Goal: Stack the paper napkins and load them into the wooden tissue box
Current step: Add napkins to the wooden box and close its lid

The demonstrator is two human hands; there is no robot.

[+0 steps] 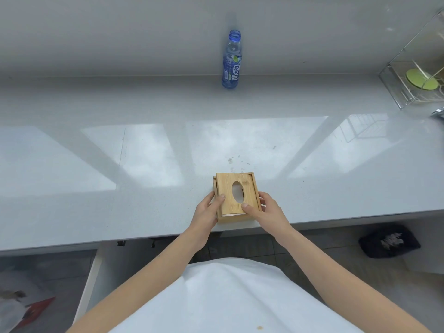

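Note:
The wooden tissue box [254, 218] sits near the front edge of the grey counter [144, 188]. Its sliding lid [228, 188], with an oval hole, lies on top, a little askew and short of the near end. White napkins [238, 197] show through the oval and as a thin strip at the near edge. My left hand [208, 211] grips the box's left side, thumb on the lid. My right hand [265, 210] holds the right side, thumb pressing the lid's near corner.
A blue plastic bottle [231, 61] without a cap stands at the back against the wall. A clear rack [413, 85] holding a green disc is at the far right. A dark bag [389, 240] lies on the floor below the counter at the right.

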